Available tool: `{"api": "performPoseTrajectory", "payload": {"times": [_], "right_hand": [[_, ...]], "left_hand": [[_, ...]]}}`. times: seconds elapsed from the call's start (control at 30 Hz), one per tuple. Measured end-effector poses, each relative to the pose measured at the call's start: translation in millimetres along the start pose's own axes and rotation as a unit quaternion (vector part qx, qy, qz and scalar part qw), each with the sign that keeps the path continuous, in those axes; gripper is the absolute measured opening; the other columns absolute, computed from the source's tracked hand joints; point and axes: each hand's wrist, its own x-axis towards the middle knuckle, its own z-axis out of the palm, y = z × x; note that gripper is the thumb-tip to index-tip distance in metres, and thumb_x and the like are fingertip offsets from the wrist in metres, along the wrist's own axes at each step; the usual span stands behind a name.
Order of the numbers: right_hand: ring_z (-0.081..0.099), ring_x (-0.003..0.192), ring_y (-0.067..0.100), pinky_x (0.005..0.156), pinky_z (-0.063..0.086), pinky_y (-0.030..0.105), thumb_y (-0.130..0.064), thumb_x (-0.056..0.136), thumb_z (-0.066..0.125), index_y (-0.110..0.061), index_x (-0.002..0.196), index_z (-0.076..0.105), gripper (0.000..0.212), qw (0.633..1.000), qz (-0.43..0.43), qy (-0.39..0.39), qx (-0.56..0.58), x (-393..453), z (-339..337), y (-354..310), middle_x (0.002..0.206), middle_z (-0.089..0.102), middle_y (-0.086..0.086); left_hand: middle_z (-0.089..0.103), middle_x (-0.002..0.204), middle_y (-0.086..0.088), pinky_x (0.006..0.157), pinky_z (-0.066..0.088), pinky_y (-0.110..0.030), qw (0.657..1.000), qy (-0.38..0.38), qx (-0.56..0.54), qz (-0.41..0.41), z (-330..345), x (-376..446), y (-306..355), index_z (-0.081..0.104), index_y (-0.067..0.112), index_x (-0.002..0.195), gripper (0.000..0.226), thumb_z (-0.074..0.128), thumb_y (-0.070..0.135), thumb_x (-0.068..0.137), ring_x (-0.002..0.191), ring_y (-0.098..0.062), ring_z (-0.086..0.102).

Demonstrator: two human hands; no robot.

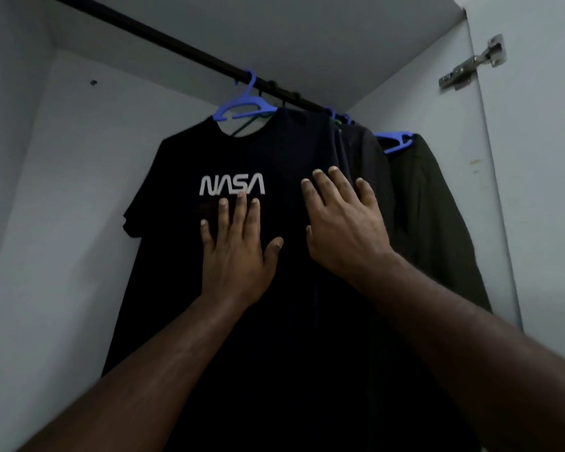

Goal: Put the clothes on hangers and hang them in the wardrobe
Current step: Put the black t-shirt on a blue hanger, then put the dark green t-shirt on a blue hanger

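- 2 hands: my left hand [238, 256] and right hand [343, 223] lie spread, fingers straight, flat on the black NASA-print T-shirt [242, 151].
- The blue plastic hanger [242, 107] hangs above my fingertips; I should smooth downward gently so it stays hooked.

A T-shirt [242, 151] hangs on a hanger [242, 106] from the rail [163, 37], in front of other clothes [437, 207] to its right. Both hands, left [238, 252] and right [343, 223], lie flat on the T-shirt's front.
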Motion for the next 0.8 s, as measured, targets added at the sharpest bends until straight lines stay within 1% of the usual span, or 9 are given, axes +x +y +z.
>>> {"api": "performPoseTrajectory", "payload": {"times": [0.13, 0.27, 0.37, 0.47, 0.57, 0.67, 0.8], "right_hand": [[0.015, 0.153, 0.031, 0.119, 0.02, 0.062, -0.04, 0.09, 0.053, -0.013, 0.154, 0.028, 0.074, 1.0, -0.016, -0.014, -0.017, -34, -24, 17, 0.163, 0.025, 0.012], [0.015, 0.153, 0.032, 0.118, 0.018, 0.064, -0.04, 0.09, 0.053, -0.013, 0.155, 0.028, 0.075, 0.998, -0.027, -0.032, -0.054, -74, -55, 58, 0.163, 0.024, 0.013], [0.013, 0.153, 0.032, 0.118, 0.017, 0.064, -0.039, 0.091, 0.052, -0.012, 0.156, 0.025, 0.076, 0.994, -0.036, -0.053, -0.084, -110, -87, 103, 0.164, 0.021, 0.014], [0.014, 0.153, 0.032, 0.118, 0.017, 0.063, -0.037, 0.092, 0.048, -0.013, 0.156, 0.026, 0.072, 0.991, -0.041, -0.078, -0.105, -153, -128, 152, 0.163, 0.023, 0.013], [0.017, 0.153, 0.033, 0.117, 0.017, 0.064, -0.034, 0.092, 0.042, -0.012, 0.154, 0.029, 0.067, 0.985, -0.049, -0.098, -0.133, -199, -166, 205, 0.163, 0.026, 0.014], [0.018, 0.153, 0.034, 0.117, 0.018, 0.065, -0.03, 0.093, 0.052, -0.012, 0.154, 0.031, 0.068, 0.979, -0.042, -0.113, -0.167, -238, -202, 253, 0.162, 0.027, 0.015], [0.017, 0.153, 0.033, 0.118, 0.018, 0.065, -0.032, 0.095, 0.053, -0.012, 0.154, 0.033, 0.065, 0.964, -0.014, -0.139, -0.225, -277, -248, 302, 0.163, 0.027, 0.014]], "left_hand": [[-0.007, 0.169, -0.001, 0.123, -0.003, -0.056, 0.999, 0.001, -0.043, 0.018, -15, -25, 36, 0.005, 0.018, 0.16, 0.077, 0.021, 0.064, 0.1, 0.154, -0.022, -0.016], [-0.008, 0.169, 0.001, 0.123, -0.005, -0.054, 0.996, -0.007, -0.089, 0.027, -31, -49, 96, 0.005, 0.02, 0.16, 0.076, 0.025, 0.064, 0.101, 0.153, -0.019, -0.018], [-0.005, 0.169, 0.0, 0.124, -0.003, -0.054, 0.99, -0.012, -0.135, 0.032, -46, -65, 160, 0.007, 0.019, 0.16, 0.076, 0.029, 0.061, 0.101, 0.154, -0.02, -0.016], [0.001, 0.169, -0.002, 0.123, 0.001, -0.057, 0.979, 0.003, -0.2, 0.036, -58, -87, 236, 0.012, 0.017, 0.16, 0.075, 0.031, 0.059, 0.102, 0.155, -0.022, -0.01], [0.001, 0.169, 0.0, 0.123, 0.0, -0.055, 0.96, 0.003, -0.279, 0.037, -65, -112, 317, 0.012, 0.019, 0.16, 0.077, 0.026, 0.062, 0.099, 0.155, -0.019, -0.011], [-0.004, 0.169, 0.002, 0.124, -0.002, -0.053, 0.943, -0.007, -0.33, 0.05, -70, -127, 393, 0.008, 0.021, 0.161, 0.077, 0.021, 0.063, 0.097, 0.154, -0.018, -0.014], [-0.006, 0.169, 0.002, 0.124, -0.004, -0.051, 0.915, -0.019, -0.397, 0.073, -82, -142, 474, 0.008, 0.021, 0.161, 0.075, 0.022, 0.062, 0.099, 0.154, -0.016, -0.015]]}}
